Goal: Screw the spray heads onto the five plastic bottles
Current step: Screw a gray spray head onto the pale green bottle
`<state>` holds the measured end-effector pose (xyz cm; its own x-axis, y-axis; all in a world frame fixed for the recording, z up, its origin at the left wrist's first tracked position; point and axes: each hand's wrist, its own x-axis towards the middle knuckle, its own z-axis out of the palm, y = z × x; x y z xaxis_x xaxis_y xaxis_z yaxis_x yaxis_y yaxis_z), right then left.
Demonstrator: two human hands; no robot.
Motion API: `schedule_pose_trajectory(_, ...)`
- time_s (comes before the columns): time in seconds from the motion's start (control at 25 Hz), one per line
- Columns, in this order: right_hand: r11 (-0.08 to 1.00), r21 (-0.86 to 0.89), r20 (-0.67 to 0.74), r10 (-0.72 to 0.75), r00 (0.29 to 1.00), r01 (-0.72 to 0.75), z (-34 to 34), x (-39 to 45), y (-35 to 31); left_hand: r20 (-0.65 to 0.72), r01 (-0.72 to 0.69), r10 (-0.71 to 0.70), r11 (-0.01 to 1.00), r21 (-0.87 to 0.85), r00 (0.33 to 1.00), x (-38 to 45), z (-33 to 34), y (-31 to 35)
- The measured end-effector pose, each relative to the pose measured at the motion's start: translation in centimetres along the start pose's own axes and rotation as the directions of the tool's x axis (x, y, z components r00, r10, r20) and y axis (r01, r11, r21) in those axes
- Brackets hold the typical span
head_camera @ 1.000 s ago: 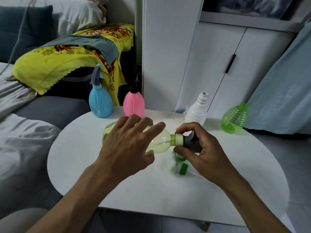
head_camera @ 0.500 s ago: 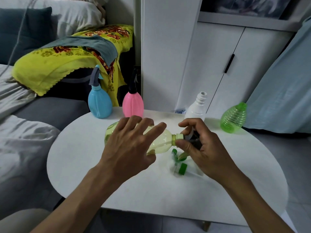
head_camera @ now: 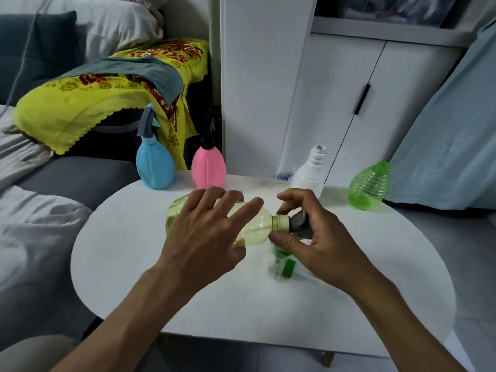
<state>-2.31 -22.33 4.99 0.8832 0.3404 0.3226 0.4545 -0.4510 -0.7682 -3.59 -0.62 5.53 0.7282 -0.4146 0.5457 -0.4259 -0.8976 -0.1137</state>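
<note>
Head view: my left hand wraps spread fingers round the translucent yellow-green plastic bottle, held sideways above the round white table. My right hand pinches its grey spray head. Beyond stand blue, pink, white and green bottles.
</note>
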Motion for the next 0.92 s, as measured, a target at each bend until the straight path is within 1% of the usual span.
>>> schedule_pose_trajectory(0.16, 1.0, -0.009, -0.014, 0.002, 1.0, -0.002, -0.22, 0.12, -0.12, 0.001, 0.002, -0.002, 1.0, 0.003, 1.0, -0.01, -0.03, 0.07)
schedule_pose_trajectory(0.36, 1.0, 0.007, 0.011, 0.014, 1.0, -0.014, -0.1, -0.01, -0.18, 0.015, 0.015, -0.015, 1.0, -0.005, 1.0, 0.09, -0.06, -0.03)
schedule_pose_trajectory(0.52, 0.999, -0.037, 0.012, 0.029, 0.999, -0.029, -0.5, 0.11, -0.08, 0.008, 0.001, -0.001, 1.0, -0.018, 1.0, 0.01, -0.07, 0.08)
schedule_pose_trajectory(0.6, 1.0, -0.017, 0.017, 0.022, 1.0, -0.021, -0.41, 0.01, -0.07, 0.002, 0.002, -0.002, 1.0, -0.021, 1.0, 0.08, -0.08, 0.06)
schedule_pose_trajectory(0.72, 1.0, -0.028, -0.023, 0.001, 1.0, -0.001, -0.21, -0.13, -0.22, -0.009, 0.0, -0.001, 0.999, -0.037, 1.0, 0.13, -0.11, 0.03)
schedule_pose_trajectory(0.84, 0.998, -0.029, -0.052, 0.054, 0.997, -0.056, -0.53, -0.03, -0.4, 0.002, -0.016, 0.016, 0.997, -0.074, 1.0, -0.13, 0.28, -0.03)
schedule_pose_trajectory(0.92, 0.995, 0.017, -0.048, 0.097, 0.994, -0.097, -0.46, -0.06, -0.57, 0.002, -0.013, 0.014, 0.998, -0.068, 1.0, -0.24, 0.67, 0.15)
